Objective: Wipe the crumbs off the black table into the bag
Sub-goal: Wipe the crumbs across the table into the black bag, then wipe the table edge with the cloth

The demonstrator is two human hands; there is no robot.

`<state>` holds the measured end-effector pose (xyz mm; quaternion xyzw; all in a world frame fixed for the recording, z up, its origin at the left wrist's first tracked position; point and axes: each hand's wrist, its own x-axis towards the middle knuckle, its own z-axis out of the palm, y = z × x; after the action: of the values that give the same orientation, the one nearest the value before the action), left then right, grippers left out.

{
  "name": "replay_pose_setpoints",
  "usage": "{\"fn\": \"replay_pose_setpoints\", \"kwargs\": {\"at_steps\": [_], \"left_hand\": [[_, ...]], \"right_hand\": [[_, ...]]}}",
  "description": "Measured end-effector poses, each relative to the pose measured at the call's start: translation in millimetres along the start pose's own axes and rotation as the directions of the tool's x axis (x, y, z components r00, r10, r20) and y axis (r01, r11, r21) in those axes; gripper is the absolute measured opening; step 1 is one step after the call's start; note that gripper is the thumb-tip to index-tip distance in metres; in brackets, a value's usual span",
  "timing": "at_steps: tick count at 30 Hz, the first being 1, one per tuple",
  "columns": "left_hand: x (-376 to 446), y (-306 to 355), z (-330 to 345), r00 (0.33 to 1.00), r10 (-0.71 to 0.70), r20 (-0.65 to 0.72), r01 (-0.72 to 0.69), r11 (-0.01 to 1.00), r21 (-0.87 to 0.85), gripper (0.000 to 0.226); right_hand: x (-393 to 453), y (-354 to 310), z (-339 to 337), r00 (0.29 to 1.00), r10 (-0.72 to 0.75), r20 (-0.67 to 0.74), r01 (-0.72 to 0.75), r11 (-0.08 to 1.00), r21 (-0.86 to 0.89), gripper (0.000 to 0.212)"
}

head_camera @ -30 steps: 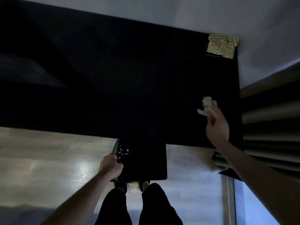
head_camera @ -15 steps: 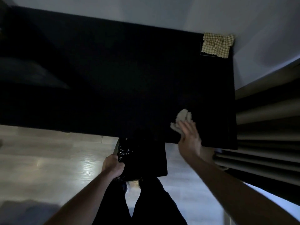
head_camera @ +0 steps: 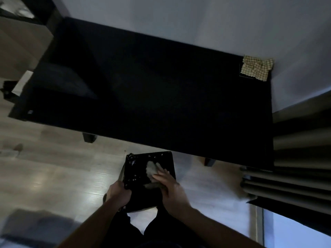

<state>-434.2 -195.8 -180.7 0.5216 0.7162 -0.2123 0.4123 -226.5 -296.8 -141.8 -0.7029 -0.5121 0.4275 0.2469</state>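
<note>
Below the table (head_camera: 161,97) edge, bag (head_camera: 132,176) gripped by left hand (head_camera: 119,194), right hand (head_camera: 170,188) holding cloth (head_camera: 150,170) over it

left hand (head_camera: 119,193) grips bag (head_camera: 141,178) rim | right hand (head_camera: 171,189) presses cloth (head_camera: 151,170) over bag | below table (head_camera: 161,104) edge

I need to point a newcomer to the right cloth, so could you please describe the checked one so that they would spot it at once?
Start at the black table that fills the middle of the view and follow it to its far right corner, by the pale wall. The checked cloth lies crumpled there. Its yellow-and-white check sets it apart from the plain pale wiping cloth, which is under the right hand over the black bag.
</note>
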Motion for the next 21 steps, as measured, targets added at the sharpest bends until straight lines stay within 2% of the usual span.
{"fn": "replay_pose_setpoints", "kwargs": {"at_steps": [3,7,10,15,18,21], "left_hand": [[2.8,-50.5,-24.5,1.000,0.025,-0.004,-0.025,1.000,-0.001,0.028],[10.6,-125.2,-70.2,0.996,0.087,-0.034,-0.087,0.996,-0.007,0.021],[14.9,-180.2,-113.4,0.988,0.129,-0.080,-0.128,0.992,0.018,0.008],[28.3,-259.2,-184.9,0.974,0.133,-0.185,-0.131,0.991,0.023,0.016],[39.2,-293.0,-219.6,0.971,0.098,-0.220,-0.099,0.995,0.005,0.017],[49.6,-312.9,-247.1,0.967,0.073,-0.243,-0.077,0.997,-0.004,0.017]], "right_hand": [[8.6,-16.9,-6.8,1.000,-0.001,-0.029,0.000,1.000,-0.016,0.065],[22.2,-53.4,11.2,0.990,0.100,-0.099,-0.102,0.995,-0.018,0.060],[27.4,-101.5,47.9,0.984,0.123,-0.133,-0.112,0.990,0.084,0.054],[32.0,-175.2,129.8,0.974,0.154,-0.164,-0.115,0.968,0.224,0.050],[39.5,-206.9,161.9,0.974,0.139,-0.179,-0.107,0.978,0.180,0.049],[54.5,-237.3,177.6,0.979,0.132,-0.157,-0.094,0.969,0.227,0.046]]}}
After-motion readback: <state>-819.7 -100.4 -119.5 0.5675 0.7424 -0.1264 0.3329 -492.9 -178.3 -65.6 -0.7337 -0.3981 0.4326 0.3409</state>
